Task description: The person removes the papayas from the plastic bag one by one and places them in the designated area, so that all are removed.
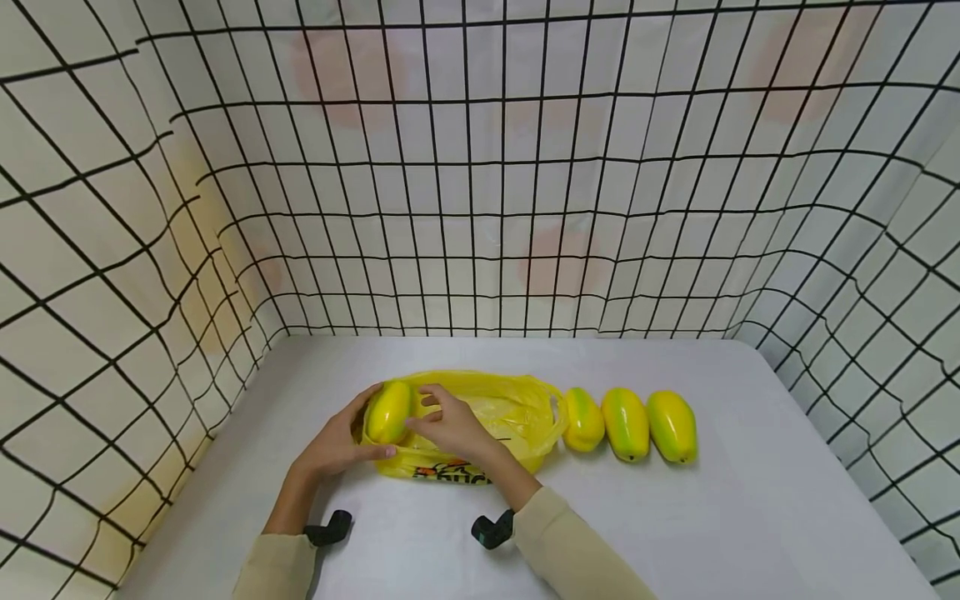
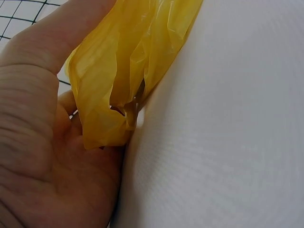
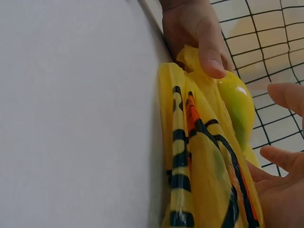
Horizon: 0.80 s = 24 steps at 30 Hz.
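Note:
A yellow plastic bag (image 1: 480,454) with dark and orange print lies on the table, its mouth spread upward. My left hand (image 1: 333,446) holds the bag's left end, thumb over the near rim and fingers around the far side. Inside that end sits a yellow-green mango (image 1: 390,412), also visible above the rim in the right wrist view. My right hand (image 1: 457,429) hovers over the bag's mouth just right of this mango, its fingers loosely spread with nothing between them. In the left wrist view, the gathered bag (image 2: 107,95) hides part of the left fingers.
Beyond the bag's right end stand three more mangoes in a row: one (image 1: 583,421) against the bag, a middle one (image 1: 626,423), and an outer one (image 1: 672,427). A black wire grid (image 1: 502,212) encloses the white table (image 1: 750,500) at the back and sides.

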{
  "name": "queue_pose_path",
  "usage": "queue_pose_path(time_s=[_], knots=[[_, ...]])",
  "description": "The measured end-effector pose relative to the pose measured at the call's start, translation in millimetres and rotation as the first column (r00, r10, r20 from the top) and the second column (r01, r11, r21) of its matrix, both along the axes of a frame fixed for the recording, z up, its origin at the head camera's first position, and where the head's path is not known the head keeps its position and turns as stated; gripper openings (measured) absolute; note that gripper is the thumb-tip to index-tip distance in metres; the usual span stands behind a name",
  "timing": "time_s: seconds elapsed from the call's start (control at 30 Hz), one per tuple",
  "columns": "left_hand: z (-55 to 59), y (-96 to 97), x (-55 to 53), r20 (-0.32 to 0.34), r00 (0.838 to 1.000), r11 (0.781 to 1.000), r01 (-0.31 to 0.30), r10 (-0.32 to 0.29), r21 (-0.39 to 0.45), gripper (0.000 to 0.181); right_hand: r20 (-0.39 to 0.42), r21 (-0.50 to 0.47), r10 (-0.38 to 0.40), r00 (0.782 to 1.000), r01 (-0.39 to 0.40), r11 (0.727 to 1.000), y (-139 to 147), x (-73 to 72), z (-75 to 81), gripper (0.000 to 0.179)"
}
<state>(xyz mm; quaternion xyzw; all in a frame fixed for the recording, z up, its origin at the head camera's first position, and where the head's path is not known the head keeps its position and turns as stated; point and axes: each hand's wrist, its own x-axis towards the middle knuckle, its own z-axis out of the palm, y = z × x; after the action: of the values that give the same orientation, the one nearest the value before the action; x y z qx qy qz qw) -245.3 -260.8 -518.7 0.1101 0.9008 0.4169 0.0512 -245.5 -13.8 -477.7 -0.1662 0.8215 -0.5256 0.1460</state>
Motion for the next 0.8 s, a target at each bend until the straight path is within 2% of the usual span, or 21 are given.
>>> queue_pose_path(time_s=[0.17, 0.43, 0.67, 0.8], knots=[[-0.9, 0.5, -0.4, -0.001, 1.000, 1.000, 0.008, -0.008, -0.005, 0.119, 0.012, 0.008, -0.029, 1.000, 0.029, 1.000, -11.8, -0.3, -3.1, 0.079], [-0.2, -0.3, -1.2, -0.013, 1.000, 1.000, 0.009, -0.009, -0.006, 0.119, -0.015, -0.017, -0.079, 0.997, 0.079, 0.997, -28.2, -2.7, -5.3, 0.091], [0.3, -2.4, -0.2, -0.013, 1.000, 1.000, 0.017, -0.017, -0.012, 0.119, -0.048, 0.047, -0.116, 0.992, 0.118, 0.992, -40.2, -0.3, -12.7, 0.103], [-1.0, -3.3, 0.5, -0.006, 1.000, 1.000, 0.007, -0.007, -0.020, 0.119, -0.085, 0.086, -0.115, 0.990, 0.122, 0.989, -44.6, 1.7, -15.6, 0.104]])
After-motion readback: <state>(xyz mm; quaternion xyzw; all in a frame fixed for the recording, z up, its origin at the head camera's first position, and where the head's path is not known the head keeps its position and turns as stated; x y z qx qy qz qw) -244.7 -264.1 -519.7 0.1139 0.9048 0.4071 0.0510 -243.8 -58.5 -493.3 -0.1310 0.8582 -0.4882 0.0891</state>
